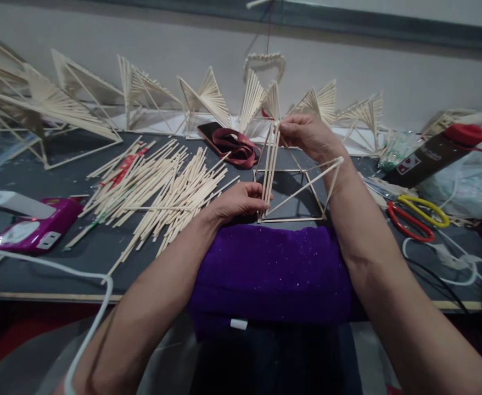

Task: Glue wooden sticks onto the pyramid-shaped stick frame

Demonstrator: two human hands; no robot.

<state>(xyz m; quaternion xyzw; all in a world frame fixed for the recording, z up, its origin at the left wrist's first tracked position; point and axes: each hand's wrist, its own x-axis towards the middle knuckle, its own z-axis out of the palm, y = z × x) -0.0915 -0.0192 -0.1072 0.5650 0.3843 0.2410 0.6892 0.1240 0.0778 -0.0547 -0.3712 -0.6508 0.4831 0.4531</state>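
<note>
A frame of thin wooden sticks (pixel 292 196) stands on the grey table in front of me, with several upright sticks side by side at its left. My left hand (pixel 243 202) pinches the lower ends of these uprights between thumb and fingers. At their top, my right hand (pixel 307 134) closes its fingertips on the upper ends of the sticks. One slanted stick of the frame passes in front of my right wrist. A folded purple cloth (pixel 269 274) lies at the table edge between my forearms.
Loose sticks (pixel 154 186) are heaped at the left, near a magenta device (pixel 39 225) and a white cable (pixel 96 277). Finished stick structures (pixel 203 99) line the wall. A phone (pixel 210 130) with a maroon strap (pixel 241 148), scissors (pixel 414 222) and a bottle (pixel 438 153) lie around.
</note>
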